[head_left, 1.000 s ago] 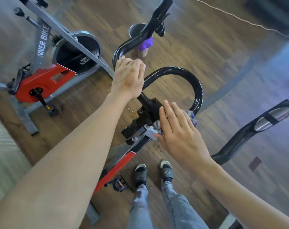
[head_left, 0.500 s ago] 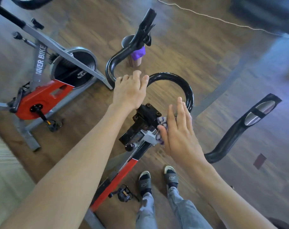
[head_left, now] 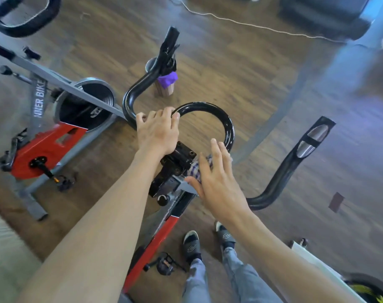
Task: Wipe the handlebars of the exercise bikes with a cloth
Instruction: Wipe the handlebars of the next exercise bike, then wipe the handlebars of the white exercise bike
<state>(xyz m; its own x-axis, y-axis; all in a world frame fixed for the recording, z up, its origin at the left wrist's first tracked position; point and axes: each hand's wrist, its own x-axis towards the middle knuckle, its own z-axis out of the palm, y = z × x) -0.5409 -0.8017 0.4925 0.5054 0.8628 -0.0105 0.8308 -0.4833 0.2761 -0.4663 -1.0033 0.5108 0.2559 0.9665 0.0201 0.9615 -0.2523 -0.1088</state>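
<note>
Handlebar (head_left: 219, 115) of the near bike, seen from above, with the black clamp (head_left: 181, 156) at its centre taken as landmark. Left hand (head_left: 157, 133) is laid over the bar just beyond the clamp, its fingers curled over the tube where the centre loop begins, so the bar is steadied. Right hand (head_left: 216, 180) is placed just right of the clamp, fingers straight and spread, and a checked cloth (head_left: 196, 169) is pressed beneath them against the bar; only a small fold of cloth shows at the clamp side of the palm. Whether the thumb is hooked round the tube cannot be told. The right horn (head_left: 295, 162) of the bar is seen well right of the clamp, uncovered by either hand; the left horn (head_left: 164, 60) rises beyond the clamp, above a cup (head_left: 164, 88) on the floor. A second bike (head_left: 46, 141) stands well left of the clamp.

The step in hand is judged to be wiping of the bar next to the clamp. The next move would call for the cloth to be drawn outward along the tube toward the right horn, pressure being kept on it, while the bar is held steady on the other side.
</note>
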